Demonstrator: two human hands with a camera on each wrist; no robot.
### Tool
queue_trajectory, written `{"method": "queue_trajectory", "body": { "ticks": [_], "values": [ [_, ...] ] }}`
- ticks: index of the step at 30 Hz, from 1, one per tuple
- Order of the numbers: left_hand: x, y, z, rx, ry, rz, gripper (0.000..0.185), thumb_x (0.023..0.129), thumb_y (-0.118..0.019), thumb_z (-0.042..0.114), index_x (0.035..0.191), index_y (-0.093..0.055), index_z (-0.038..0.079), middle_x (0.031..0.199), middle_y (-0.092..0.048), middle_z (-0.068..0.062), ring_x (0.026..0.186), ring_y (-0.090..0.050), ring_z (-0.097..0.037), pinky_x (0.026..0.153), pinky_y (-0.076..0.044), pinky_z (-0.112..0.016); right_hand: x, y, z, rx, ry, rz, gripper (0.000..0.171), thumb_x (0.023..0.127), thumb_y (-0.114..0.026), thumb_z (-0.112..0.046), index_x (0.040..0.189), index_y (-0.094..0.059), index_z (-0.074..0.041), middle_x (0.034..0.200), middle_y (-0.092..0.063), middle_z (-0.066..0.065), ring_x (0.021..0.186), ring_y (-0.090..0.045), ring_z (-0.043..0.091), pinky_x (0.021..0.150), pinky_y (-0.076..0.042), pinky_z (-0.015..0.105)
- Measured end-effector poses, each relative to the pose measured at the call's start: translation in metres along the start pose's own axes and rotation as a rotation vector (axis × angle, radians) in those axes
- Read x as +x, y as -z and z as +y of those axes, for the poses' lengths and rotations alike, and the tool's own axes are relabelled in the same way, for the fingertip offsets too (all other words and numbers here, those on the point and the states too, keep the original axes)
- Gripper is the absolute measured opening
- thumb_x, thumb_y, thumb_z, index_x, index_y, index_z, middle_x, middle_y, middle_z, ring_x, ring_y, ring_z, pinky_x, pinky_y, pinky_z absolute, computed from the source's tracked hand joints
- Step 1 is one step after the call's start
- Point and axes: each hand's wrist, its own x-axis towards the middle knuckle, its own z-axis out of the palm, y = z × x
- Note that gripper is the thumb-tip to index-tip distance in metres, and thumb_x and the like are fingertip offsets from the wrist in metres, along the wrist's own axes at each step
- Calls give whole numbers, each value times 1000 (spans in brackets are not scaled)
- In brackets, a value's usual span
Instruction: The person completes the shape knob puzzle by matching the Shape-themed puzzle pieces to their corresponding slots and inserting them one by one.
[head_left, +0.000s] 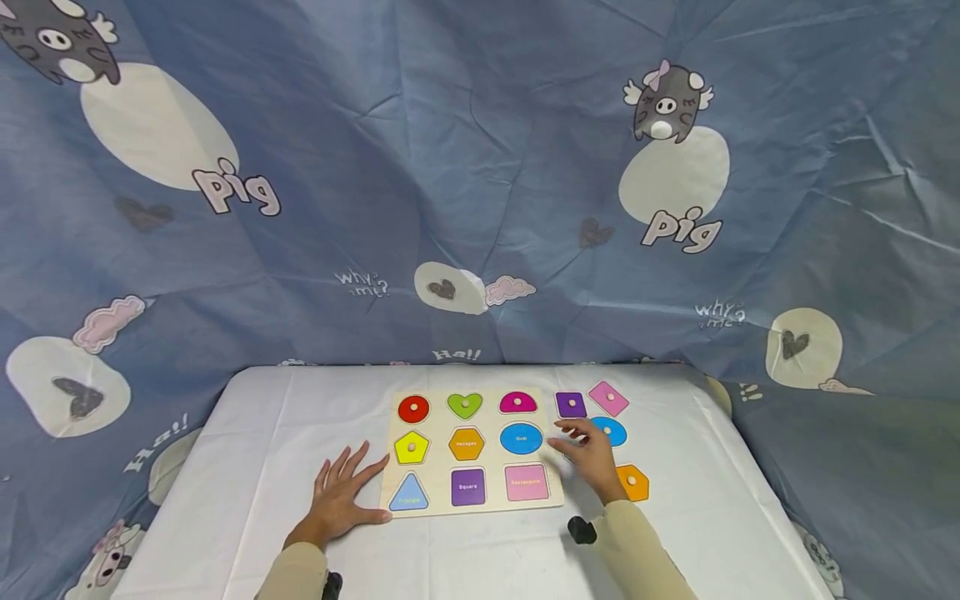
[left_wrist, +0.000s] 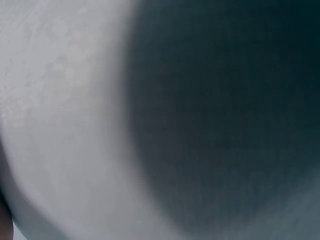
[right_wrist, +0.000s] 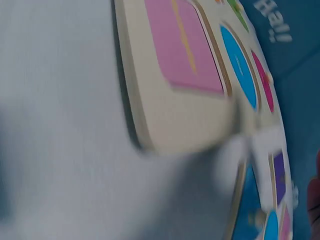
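On the surface (head_left: 465,560), the puzzle board (head_left: 438,487) has the left hand (head_left: 337,498) spread against its edge at nine o'clock; at three, the right hand (head_left: 591,460) is loosely parted, nothing visibly pinched. The board looks light, stiff, and apt to slide unbraced. At two, the loose purple square (head_left: 564,410) seems best pinched by its knob (head_left: 572,403).

Between the hands (head_left: 341,497) I count one board (head_left: 438,492), four seated pieces (head_left: 411,452), five labelled recesses (head_left: 468,495). Near the right hand (head_left: 591,460), five loose pieces (head_left: 566,410).

Blue pig-print cloth (head_left: 480,192) behind white table (head_left: 712,508).
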Motion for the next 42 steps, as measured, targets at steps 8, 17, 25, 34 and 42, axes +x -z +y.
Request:
{"method": "queue_trajectory", "body": {
  "ticks": [8, 17, 25, 34, 42],
  "values": [
    [-1, -1, -1, -8, 17, -6, 97, 58, -81, 60, 142, -49, 23, 158, -21, -16, 144, -7, -41, 113, 5, -61, -9, 33, 22, -44, -66, 64, 33, 76, -82, -11, 106, -73, -3, 101, -65, 15, 90, -51, 23, 76, -39, 29],
    [0, -2, 0, -5, 31, -9, 98, 58, -82, 59, 142, -49, 23, 159, -19, -15, 144, -6, -41, 113, 7, -60, -27, 70, 50, -114, -143, 112, 36, 78, -81, -16, 109, -71, -1, 98, -59, 13, 86, -45, 19, 65, -42, 14],
    [2, -3, -2, -7, 29, -1, 97, 58, -83, 58, 142, -49, 23, 159, -20, -15, 144, -6, -40, 113, 6, -60, -39, 89, 67, -204, -258, 85, 38, 80, -79, -13, 115, -68, -1, 108, -59, 14, 96, -48, 23, 82, -40, 30],
    [-1, 1, 0, -25, 30, 0, 96, 58, -83, 56, 142, -49, 23, 158, -21, -16, 144, -6, -40, 113, 7, -59, -43, 91, 78, -230, -304, 87, 32, 78, -79, -13, 105, -71, 3, 104, -62, 14, 93, -50, 23, 76, -41, 26],
    [-1, 0, 2, -17, 10, 8, 96, 59, -82, 58, 142, -49, 22, 158, -21, -15, 144, -7, -40, 114, 5, -59, -45, 90, 80, -280, -323, 109, 25, 78, -78, -10, 97, -73, 6, 100, -57, 15, 93, -50, 28, 78, -41, 38]
  ]
}}
